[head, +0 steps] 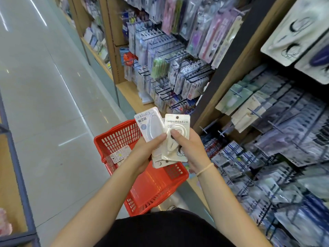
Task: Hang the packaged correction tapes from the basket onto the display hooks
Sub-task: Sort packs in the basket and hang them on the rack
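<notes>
The person holds a small fan of packaged correction tapes above the red basket (pixel 153 186). The left hand (pixel 142 154) pinches a white pack (pixel 149 126) with its thumb on top; this pack is turned upside down, so its blue letters read the wrong way. The right hand (pixel 188 148) pinches a cream pack (pixel 175 139) with its thumb on the front. It has a round hole at the top and a white tape roller under clear plastic. More packs sit behind these two, touching them.

The basket stands on a pale, shiny floor (pixel 44 97), near the person. A few small packs (pixel 118 155) lie in its far left corner. On the right, a wooden rack is full of display hooks (pixel 256 113) with hanging packs, and one near hook (pixel 204 130) looks bare.

The packs on the rack are blurry, so their words cannot be read. The packs behind the front two are mostly hidden.
</notes>
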Demonstrator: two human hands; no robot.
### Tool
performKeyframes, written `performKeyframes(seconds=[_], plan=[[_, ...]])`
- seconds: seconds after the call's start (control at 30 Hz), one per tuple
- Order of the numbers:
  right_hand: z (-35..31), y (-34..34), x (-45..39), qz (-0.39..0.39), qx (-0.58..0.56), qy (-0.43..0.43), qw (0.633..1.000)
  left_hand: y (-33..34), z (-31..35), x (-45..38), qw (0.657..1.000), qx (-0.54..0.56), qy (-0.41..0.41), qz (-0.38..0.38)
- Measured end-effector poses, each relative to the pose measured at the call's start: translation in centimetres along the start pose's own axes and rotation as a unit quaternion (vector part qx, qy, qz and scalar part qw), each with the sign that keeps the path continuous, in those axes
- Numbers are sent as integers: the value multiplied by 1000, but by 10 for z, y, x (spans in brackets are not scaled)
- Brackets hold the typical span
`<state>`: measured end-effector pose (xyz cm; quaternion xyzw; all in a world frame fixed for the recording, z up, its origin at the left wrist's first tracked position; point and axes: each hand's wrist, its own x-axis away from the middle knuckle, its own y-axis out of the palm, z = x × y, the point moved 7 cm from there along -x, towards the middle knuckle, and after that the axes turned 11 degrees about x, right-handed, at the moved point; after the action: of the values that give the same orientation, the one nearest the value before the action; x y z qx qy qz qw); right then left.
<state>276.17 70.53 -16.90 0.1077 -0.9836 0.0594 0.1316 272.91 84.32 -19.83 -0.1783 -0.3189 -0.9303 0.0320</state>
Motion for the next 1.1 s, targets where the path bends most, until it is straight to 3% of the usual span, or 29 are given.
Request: performKeyframes(seconds=[0.3, 0.63, 0.87, 1.1], plan=[[-38, -51, 33, 115, 69, -56, 989, 58, 25, -9, 998, 6, 20, -65], [-94, -141, 100, 313, 23, -96, 944, 185, 28, -2, 969, -55, 14, -239], [-165, -182, 105, 385, 8, -130, 914, 219, 63, -26, 971, -54, 64, -223], [-233, -179, 94, 377, 124, -234, 888, 222, 90, -38, 974, -52, 113, -191]])
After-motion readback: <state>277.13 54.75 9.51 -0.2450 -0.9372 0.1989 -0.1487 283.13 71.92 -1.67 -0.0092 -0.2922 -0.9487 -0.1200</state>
